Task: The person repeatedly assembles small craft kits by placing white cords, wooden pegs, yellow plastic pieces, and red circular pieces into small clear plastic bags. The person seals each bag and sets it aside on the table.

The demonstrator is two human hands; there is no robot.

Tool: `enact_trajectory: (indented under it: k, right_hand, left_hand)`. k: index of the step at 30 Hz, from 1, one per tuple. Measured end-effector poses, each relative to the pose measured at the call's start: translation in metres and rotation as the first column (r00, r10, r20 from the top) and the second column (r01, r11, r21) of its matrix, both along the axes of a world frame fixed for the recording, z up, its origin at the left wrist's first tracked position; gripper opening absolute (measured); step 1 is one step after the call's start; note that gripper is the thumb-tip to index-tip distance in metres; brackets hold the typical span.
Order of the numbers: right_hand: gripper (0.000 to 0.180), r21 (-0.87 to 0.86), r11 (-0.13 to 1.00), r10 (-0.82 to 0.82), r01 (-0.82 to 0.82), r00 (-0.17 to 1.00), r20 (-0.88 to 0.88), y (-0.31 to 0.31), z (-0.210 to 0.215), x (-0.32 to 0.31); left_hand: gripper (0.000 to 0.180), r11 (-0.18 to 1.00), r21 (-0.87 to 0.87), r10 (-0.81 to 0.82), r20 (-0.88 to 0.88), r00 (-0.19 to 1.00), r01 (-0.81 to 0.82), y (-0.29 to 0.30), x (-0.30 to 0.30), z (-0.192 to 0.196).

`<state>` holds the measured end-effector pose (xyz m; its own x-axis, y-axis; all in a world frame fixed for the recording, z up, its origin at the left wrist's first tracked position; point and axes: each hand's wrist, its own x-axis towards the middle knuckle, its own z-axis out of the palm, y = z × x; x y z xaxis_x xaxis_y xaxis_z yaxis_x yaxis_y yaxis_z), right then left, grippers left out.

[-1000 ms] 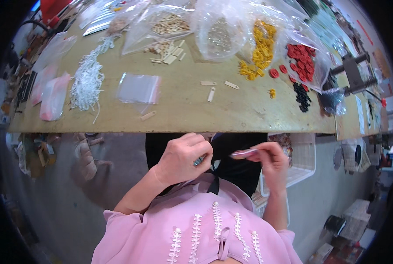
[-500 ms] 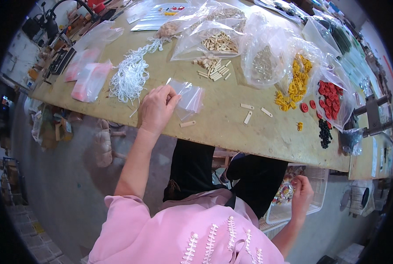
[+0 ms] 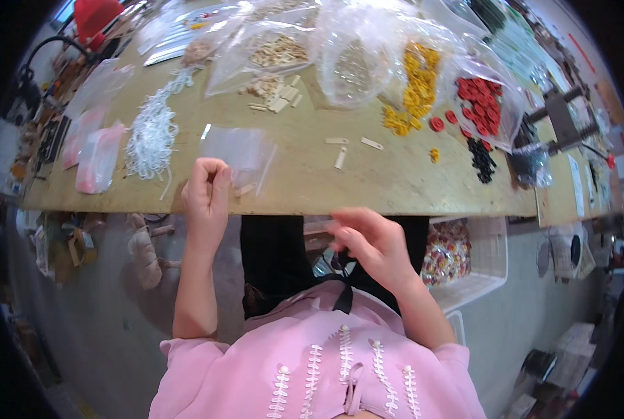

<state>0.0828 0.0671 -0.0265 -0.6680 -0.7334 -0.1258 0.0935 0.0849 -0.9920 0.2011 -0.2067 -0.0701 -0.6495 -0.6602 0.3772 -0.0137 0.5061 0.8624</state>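
A small clear plastic bag lies near the front edge of the table, left of centre. My left hand is at the bag's lower left side, thumb and fingers pressed together. What they hold, if anything, is hidden. A small wooden strip lies beside this hand, partly under the bag's edge. My right hand hovers in front of the table edge, above my lap. Its thumb and forefinger are apart, slightly blurred, with nothing visible between them.
White cord and pink-and-clear bags lie on the left. Behind are wooden pieces; rightward are yellow parts, red discs and black pieces. A white basket of small packets stands below the table.
My right hand has come up from the basket toward the table's front edge. The left hand has drawn slightly nearer to me, and the view has shifted.
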Motion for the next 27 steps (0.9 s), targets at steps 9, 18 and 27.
enact_trajectory:
  k: [9,18,27]
  right_hand:
    - [0.012,-0.051,0.978,0.208,-0.202,0.947,0.245,-0.006,-0.008,-0.010]
    - [0.011,-0.032,0.990,0.140,-0.136,0.961,0.240,0.008,-0.021,-0.004]
    - [0.021,0.025,0.994,-0.110,0.109,0.993,0.046,-0.001,-0.020,0.009]
  left_hand:
    - [0.017,0.886,-0.344,-0.291,0.110,0.950,0.311,0.062,-0.001,0.027]
    - [0.017,0.873,-0.372,-0.301,0.098,0.949,0.316,0.071,-0.014,0.021]
    - [0.022,0.906,-0.203,-0.356,0.108,0.928,0.371,0.117,-0.013,0.030]
